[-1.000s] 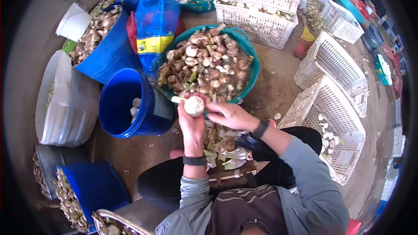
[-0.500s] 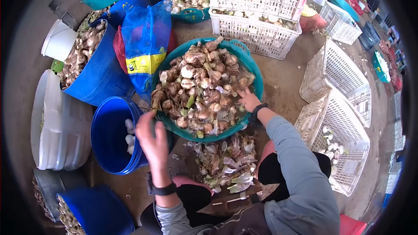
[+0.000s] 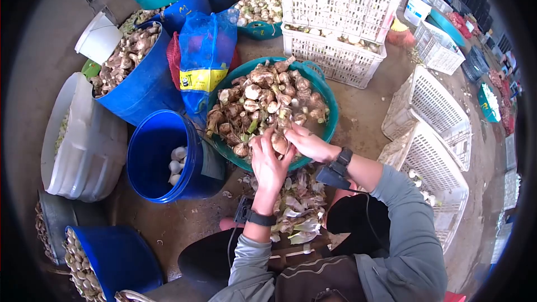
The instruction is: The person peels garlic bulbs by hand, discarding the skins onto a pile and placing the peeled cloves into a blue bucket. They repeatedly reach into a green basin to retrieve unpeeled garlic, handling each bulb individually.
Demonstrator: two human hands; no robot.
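Observation:
A wide teal basin (image 3: 334, 113) holds a heap of muddy, brown-skinned garlic bulbs (image 3: 263, 92) with water at its right side. Over the basin's front part, my left hand (image 3: 268, 162) has its fingers closed around a garlic bulb (image 3: 280, 143). My right hand (image 3: 312, 144) meets it from the right, thumb and fingers pinching the same bulb. Fingers partly cover the bulb. To the left of my hands stands a blue bucket (image 3: 140, 159) with several clean white bulbs (image 3: 177, 165) inside.
Peeled skins (image 3: 299, 207) lie on the floor between my legs. White plastic crates (image 3: 425, 162) stand at the right, and stacked crates (image 3: 335, 59) at the back. A tilted blue tub (image 3: 140, 86) of garlic and a blue mesh bag (image 3: 202, 50) are at the left.
Both hands have come together over the front of the basin and now grip a garlic bulb. Before, the left was open near the bucket and the right reached into the basin's right side.

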